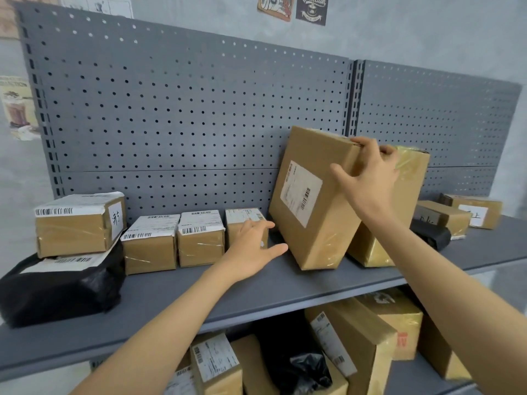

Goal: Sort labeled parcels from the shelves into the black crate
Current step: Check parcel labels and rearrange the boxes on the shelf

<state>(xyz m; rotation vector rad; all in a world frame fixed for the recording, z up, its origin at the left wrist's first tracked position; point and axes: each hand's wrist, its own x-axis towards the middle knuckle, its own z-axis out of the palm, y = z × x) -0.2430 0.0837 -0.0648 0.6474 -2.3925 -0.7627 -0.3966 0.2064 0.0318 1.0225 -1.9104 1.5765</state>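
The large labeled parcel (310, 201) stands tilted on the grey shelf (256, 289). The right hand (368, 178) grips its top edge. The left hand (253, 249) is spread and unclenched, just beside its lower left corner, holding nothing.

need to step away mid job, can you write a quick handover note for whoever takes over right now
Right hand: gripping the top edge of the large labeled box, tipped on the upper shelf.
Left hand: open, reaching toward that box's lower left corner, holding nothing.
Small labeled boxes sit in a row to the left; more parcels below.
Black crate not in view; nothing visibly sorted. All parcels seen still need moving.
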